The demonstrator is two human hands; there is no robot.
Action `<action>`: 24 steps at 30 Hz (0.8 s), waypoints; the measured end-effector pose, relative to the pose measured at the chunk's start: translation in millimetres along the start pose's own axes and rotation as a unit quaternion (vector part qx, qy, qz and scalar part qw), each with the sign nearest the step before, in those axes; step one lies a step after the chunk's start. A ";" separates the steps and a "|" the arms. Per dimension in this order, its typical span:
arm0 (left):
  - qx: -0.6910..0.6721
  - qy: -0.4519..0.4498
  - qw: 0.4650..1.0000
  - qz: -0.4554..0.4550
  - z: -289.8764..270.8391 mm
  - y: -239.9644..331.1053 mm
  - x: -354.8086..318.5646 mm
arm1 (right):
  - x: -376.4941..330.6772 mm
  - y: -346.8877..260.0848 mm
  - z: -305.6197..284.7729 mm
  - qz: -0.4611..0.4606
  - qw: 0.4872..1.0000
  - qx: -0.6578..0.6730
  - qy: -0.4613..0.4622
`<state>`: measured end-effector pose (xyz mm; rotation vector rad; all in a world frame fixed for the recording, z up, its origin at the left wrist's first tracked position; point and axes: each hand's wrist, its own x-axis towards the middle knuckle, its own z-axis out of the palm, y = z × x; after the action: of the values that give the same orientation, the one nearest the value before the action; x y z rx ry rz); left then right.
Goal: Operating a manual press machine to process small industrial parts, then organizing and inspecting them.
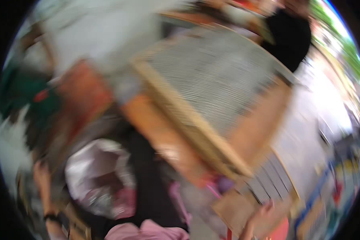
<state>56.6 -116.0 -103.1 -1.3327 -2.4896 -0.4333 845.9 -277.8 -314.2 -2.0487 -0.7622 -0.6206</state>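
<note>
The whole view is smeared by motion. My left hand point(42, 174) is out at the far left, a dark band on its wrist; its fingers are too blurred to read. At the lower right, my right hand point(262, 216) is over or against a brown board point(236, 208), beside a grey slatted piece point(270, 180) with a light wooden edge. Whether it grips either one cannot be made out. Ahead of me, a wooden-framed tray point(188, 116) bears many close rows of thin grey pieces point(212, 72) and rests on an orange tabletop point(160, 140).
A white plastic-lined container point(78, 168) with clear plastic inside stands beside my legs. Beyond it is a red-orange seat or board point(84, 92). One person in green point(32, 96) is at left, another in black point(288, 36) at the far right. Blue-edged racks point(314, 200) stand lower right.
</note>
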 end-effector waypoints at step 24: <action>-0.035 -0.025 0.976 -0.212 -65.3 -285.6 -216.8 | -157.5 -496.5 16.5 -0.581 0.471 0.412 -0.520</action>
<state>-60.6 -455.9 -163.0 -0.8342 -2.8259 -0.5881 388.7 -81.0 -159.9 -0.4512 -2.5803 0.5203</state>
